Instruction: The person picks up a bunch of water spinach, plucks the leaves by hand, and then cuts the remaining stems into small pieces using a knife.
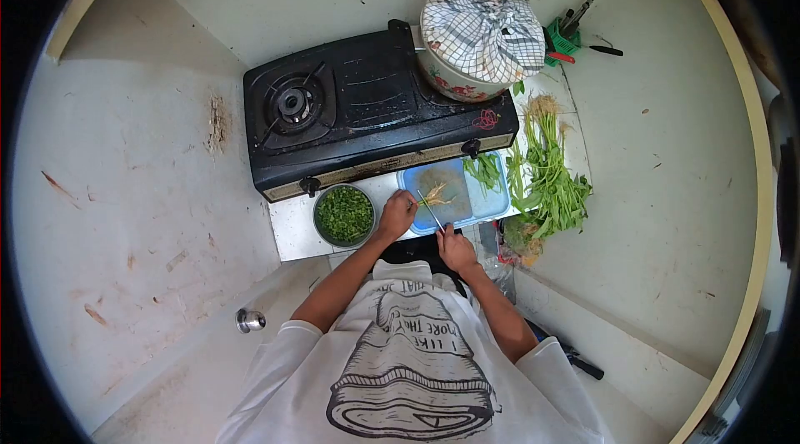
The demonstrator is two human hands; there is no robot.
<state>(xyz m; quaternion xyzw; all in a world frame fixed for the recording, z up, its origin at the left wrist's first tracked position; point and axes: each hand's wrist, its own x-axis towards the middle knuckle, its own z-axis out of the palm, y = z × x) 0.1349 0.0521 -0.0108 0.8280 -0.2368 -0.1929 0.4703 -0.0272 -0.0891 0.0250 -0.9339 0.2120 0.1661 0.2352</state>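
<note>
My left hand [398,215] is closed on a small piece of leafy greens with pale roots [435,195], over the left part of a blue cutting board [502,204]. In my right hand [457,250], at the board's near edge, is a knife [431,211]. Its narrow blade points up and left, beside the roots. Loose green leaves [485,172] lie on the board's far right part. Just left of my left hand stands a round metal bowl [316,223] filled with chopped greens [345,215].
Behind the board is a black two-burner gas stove [367,102], with a large pot [450,77] under a checked cloth [483,31]. A heap of rooted greens [550,169] lies right of the board. A green basket [563,42] holding utensils hangs at the back right.
</note>
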